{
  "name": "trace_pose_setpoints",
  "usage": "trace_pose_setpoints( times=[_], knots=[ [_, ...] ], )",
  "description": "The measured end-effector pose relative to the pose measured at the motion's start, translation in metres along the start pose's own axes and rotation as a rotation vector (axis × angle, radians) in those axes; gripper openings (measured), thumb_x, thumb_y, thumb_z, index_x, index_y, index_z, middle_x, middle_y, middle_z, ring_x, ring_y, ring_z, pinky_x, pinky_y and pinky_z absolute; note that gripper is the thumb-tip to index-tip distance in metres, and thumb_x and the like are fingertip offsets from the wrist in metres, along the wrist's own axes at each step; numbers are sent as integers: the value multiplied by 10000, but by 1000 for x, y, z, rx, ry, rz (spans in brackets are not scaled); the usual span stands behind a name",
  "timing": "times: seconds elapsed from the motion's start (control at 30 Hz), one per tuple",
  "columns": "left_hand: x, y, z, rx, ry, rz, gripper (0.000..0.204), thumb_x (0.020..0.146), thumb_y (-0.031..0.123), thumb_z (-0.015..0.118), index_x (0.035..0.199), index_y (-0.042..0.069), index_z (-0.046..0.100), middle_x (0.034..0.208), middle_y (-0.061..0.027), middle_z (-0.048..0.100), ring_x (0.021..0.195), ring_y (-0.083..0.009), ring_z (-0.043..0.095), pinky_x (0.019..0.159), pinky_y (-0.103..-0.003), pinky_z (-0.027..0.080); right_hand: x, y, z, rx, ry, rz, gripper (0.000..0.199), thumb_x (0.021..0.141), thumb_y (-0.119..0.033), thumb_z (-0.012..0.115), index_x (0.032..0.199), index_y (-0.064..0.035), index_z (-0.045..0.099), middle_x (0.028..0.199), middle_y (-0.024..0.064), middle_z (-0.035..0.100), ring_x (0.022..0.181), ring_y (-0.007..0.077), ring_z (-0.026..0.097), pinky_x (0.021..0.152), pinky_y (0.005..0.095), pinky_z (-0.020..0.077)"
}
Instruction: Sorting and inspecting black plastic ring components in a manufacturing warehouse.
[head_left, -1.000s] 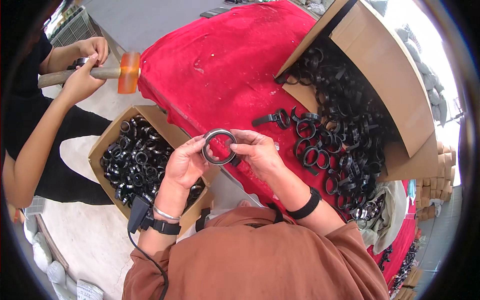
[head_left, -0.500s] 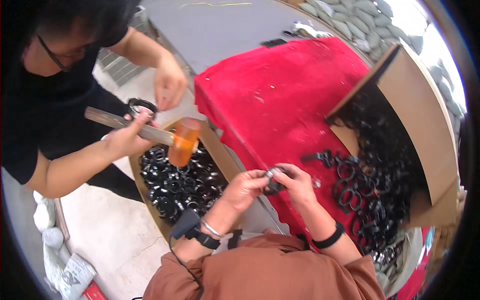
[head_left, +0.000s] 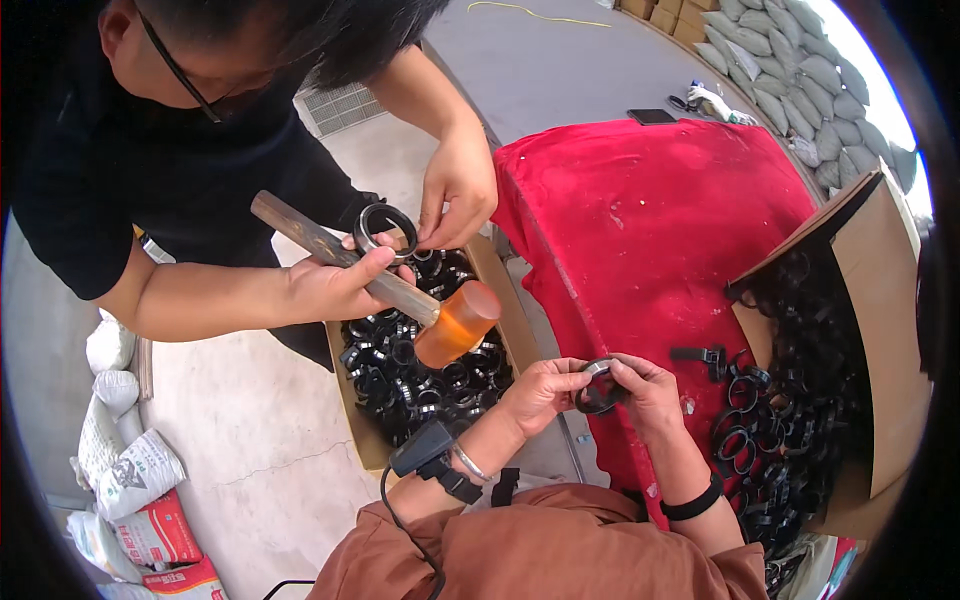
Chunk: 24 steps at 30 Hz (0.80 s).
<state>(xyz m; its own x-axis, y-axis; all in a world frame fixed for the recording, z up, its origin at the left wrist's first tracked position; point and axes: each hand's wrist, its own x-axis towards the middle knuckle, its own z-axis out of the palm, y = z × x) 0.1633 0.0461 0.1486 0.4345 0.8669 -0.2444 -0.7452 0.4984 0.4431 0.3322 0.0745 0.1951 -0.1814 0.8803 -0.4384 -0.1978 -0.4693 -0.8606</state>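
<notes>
Between my two hands is a black ring with a shiny metal band (head_left: 596,398), held up near the front edge of the red cloth. My left hand (head_left: 541,394) pinches its left side. On the opposite side, the fingers of my right hand (head_left: 648,396) grip its rim. Across from me, a co-worker's hand holds a mallet with an orange head (head_left: 459,324) and a wooden handle, along with a larger black ring (head_left: 385,234). The co-worker's other hand (head_left: 459,194) has its fingers at that ring's right edge.
A cardboard box (head_left: 505,300) full of black and metal rings stands below the mallet. Red cloth (head_left: 660,220) covers the table. At right, a tipped carton (head_left: 880,330) spills black rings (head_left: 785,420) onto it. A phone (head_left: 652,116) lies at the far edge; sacks (head_left: 140,475) lie lower left.
The view has shifted, so the table and box appear further right and lower. The co-worker's free hand has come to the larger ring. My hands still hold the small ring, now seen more face-on.
</notes>
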Motion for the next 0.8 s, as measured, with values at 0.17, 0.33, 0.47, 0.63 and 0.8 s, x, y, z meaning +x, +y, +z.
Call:
trace_pose_setpoints(
  times=[0.17, 0.33, 0.47, 0.63, 0.8],
  knots=[
    [-6, 2, -6, -13, 6, 15, 170, 850, 111, 597, 1005, 44, 618, 809, 4, 623, 712, -100, 582, 692, -267, 481, 4, 5, 6, -33, -18, 12, 297, 809, -77, 665, 1058, 69, 599, 889, 96, 651, 751, 136, 606, 684, 245, 494],
    [-10, 6, -13, -30, 14, 19, 182, 866, 88, 551, 1000, -28, 591, 845, -67, 617, 781, -149, 574, 773, -285, 453, 7, 6, 12, -13, -36, 43, 298, 811, -81, 665, 1058, 70, 598, 884, 89, 650, 745, 128, 599, 683, 242, 488],
    [-7, 5, -18, -48, 40, 24, 162, 851, 93, 583, 996, 28, 612, 816, -20, 620, 718, -122, 578, 727, -278, 468, 12, 10, 9, 8, -57, 45, 292, 813, -84, 663, 1056, 65, 601, 880, 84, 651, 737, 126, 597, 678, 241, 488],
    [-6, 7, -19, -114, 21, -6, 209, 881, 160, 548, 987, -14, 598, 779, -38, 593, 759, -144, 563, 787, -308, 460, 7, 6, 4, 8, -79, 72, 273, 851, -118, 620, 1059, 58, 599, 862, 87, 652, 731, 142, 610, 661, 261, 506],
    [-1, 11, -11, -98, 138, -50, 173, 882, 200, 568, 914, 37, 616, 720, -14, 579, 660, -140, 572, 670, -311, 499, 3, -7, -3, 25, -92, 204, 258, 877, -141, 579, 1050, 50, 593, 841, 89, 644, 744, 171, 627, 647, 302, 532]
  ],
)
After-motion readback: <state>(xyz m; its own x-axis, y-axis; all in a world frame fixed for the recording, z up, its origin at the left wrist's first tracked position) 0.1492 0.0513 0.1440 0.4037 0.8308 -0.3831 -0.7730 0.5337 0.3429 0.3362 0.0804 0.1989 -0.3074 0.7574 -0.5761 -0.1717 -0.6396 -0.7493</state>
